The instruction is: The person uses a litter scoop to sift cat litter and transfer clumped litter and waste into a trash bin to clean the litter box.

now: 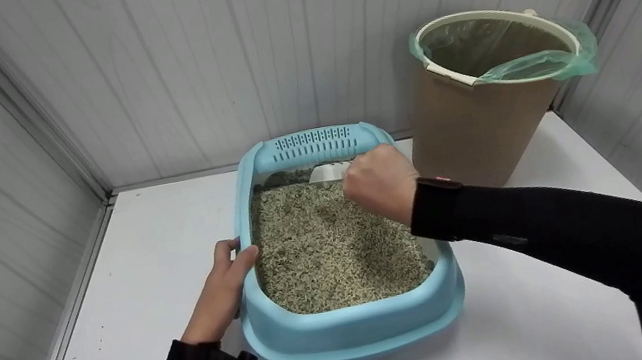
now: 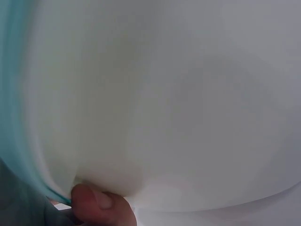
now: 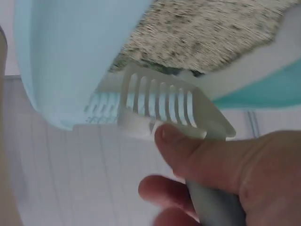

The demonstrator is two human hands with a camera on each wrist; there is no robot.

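Note:
A light-blue litter box (image 1: 356, 330) holds tan, grainy litter (image 1: 319, 245). At its left side, my left hand (image 1: 221, 291) grips the rim, thumb on top and fingers outside. A fingertip (image 2: 96, 205) shows below the pale wall in the left wrist view. My right hand (image 1: 381, 181) is over the back right of the box, its fingers curled round the handle of a slotted litter scoop (image 3: 209, 110). The white scoop head (image 1: 327, 172) is at the litter's far edge, near the back wall with its small slots. Its slots look free of clumps in the right wrist view.
A brown waste bin (image 1: 469, 129) with a cream rim and a green bag liner (image 1: 536, 64) stands at the back right. The box sits on a white table (image 1: 167, 232). Grey panelled walls (image 1: 178, 67) enclose the back and sides.

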